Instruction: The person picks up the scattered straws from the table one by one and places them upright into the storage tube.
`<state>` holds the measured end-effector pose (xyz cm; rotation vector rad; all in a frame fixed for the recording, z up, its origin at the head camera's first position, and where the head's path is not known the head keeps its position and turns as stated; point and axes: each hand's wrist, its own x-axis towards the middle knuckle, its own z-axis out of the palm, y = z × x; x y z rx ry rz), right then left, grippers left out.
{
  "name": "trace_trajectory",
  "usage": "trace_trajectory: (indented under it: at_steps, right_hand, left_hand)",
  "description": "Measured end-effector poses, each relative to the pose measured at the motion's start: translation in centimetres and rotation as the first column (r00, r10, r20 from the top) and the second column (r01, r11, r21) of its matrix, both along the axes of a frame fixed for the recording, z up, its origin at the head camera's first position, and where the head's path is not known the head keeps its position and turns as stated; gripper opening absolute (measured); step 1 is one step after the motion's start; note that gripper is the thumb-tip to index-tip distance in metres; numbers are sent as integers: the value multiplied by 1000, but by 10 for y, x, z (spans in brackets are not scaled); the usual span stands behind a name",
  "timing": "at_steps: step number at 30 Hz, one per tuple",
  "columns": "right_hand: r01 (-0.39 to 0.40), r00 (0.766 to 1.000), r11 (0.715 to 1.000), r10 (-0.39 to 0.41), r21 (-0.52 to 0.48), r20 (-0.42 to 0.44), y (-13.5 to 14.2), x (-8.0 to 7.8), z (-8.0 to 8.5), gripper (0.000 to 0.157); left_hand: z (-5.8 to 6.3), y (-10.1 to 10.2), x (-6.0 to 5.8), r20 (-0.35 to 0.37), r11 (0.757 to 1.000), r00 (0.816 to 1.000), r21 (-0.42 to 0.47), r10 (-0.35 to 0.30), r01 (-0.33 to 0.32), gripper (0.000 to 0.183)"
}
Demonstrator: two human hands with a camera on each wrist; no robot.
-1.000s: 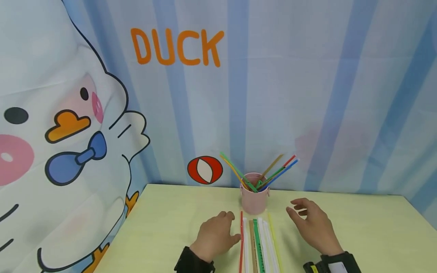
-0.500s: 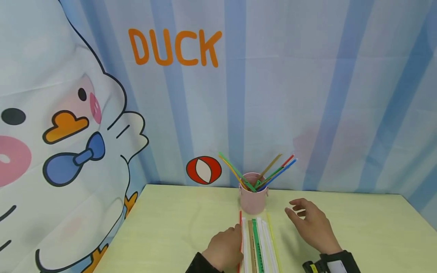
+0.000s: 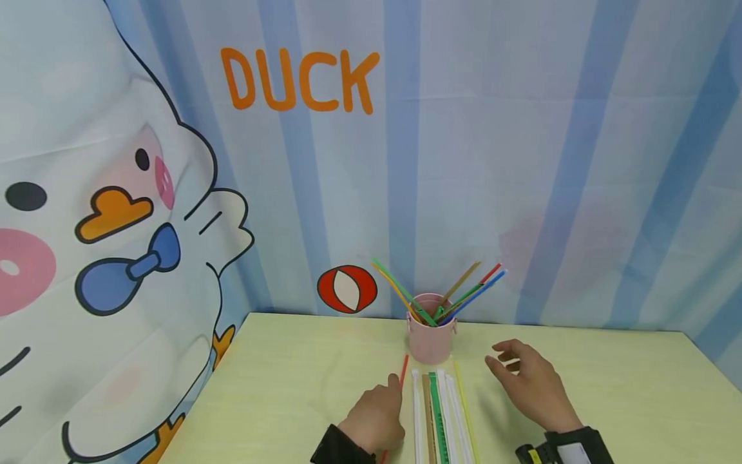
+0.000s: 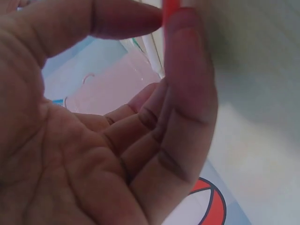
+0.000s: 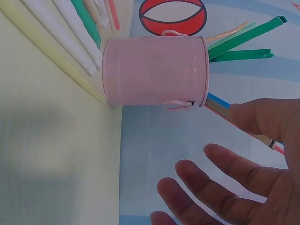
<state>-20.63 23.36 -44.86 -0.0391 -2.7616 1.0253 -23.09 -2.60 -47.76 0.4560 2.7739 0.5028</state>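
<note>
My left hand (image 3: 377, 415) pinches a thin red straw (image 3: 404, 368) between thumb and index finger, as the left wrist view shows up close. The straw slants, its far end protruding past the fingers. To its right lie parallel straws: white (image 3: 417, 412), brown (image 3: 429, 419), green (image 3: 438, 419) and yellow (image 3: 466, 412). Behind the row stands a pink bucket (image 3: 431, 345), with several coloured straws (image 3: 464, 299) leaning out of it. My right hand (image 3: 530, 386) holds nothing, fingers loosely bent, right of the row. In the right wrist view the bucket (image 5: 154, 70) is near its fingers.
The pale yellow table (image 3: 307, 348) ends at a blue striped curtain (image 3: 464, 161) printed with a duck (image 3: 116, 270) and a red ball (image 3: 347, 289). A dark cuff with a device (image 3: 565, 448) is on the right wrist.
My left hand has moved onto the red straw, pinched it and drawn it slightly left, away from the white straw; it now slants. The right hand has stayed nearly still.
</note>
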Motion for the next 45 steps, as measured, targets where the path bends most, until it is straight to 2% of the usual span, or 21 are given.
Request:
trace_trajectory:
  at_steps: [4,7,9,14,17,20,26,29,31,34,36,38,41,45]
  right_hand:
    - [2,1000,1000,-2,1,10,3,0,0,50]
    - [1,1000,1000,-1,1,9,6,0,-1,51]
    - [0,1000,1000,0,0,9,8,0,-1,53]
    - [0,1000,1000,0,-5,-1,12,0,0,53]
    - [0,1000,1000,0,-11,-7,14,0,1,52]
    - [-4,1000,1000,3,-19,-6,15,-1,3,53]
    - [-5,1000,1000,4,-29,-12,15,-1,6,54]
    - [0,1000,999,-1,-33,-12,15,-1,6,53]
    - [2,1000,999,-3,-35,-12,15,0,6,53]
    - [4,1000,999,-4,-38,-10,15,1,6,53]
    - [6,1000,999,-7,-36,-11,16,1,6,53]
    - [8,1000,999,-8,-38,-10,16,1,6,53]
    - [6,1000,999,-7,-46,-4,16,2,5,53]
    - [7,1000,998,-6,-54,3,15,2,4,53]
  left_hand:
    - [8,-6,-4,8,998,999,39,39,-40,66]
    - [21,-16,-7,-25,996,998,73,60,-58,74]
    - [33,-26,-8,-42,991,996,114,77,-72,73]
    - [61,-49,-8,-107,969,988,234,112,-85,50]
    - [74,-59,-8,-211,954,969,292,126,-60,33]
    - [83,-61,-8,-336,935,930,354,148,-21,21]
    - [96,-52,-15,-524,879,819,474,232,54,11]
    - [104,-44,-20,-568,828,768,554,297,89,10]
    - [109,-39,-24,-580,780,738,614,344,118,9]
    - [115,-29,-31,-575,704,718,690,392,168,8]
    - [115,-21,-38,-562,672,722,718,404,182,9]
    - [111,-14,-45,-539,653,738,736,406,178,11]
    - [99,-6,-55,-507,660,758,739,410,138,14]
    - [77,2,-65,-480,692,777,718,407,81,14]
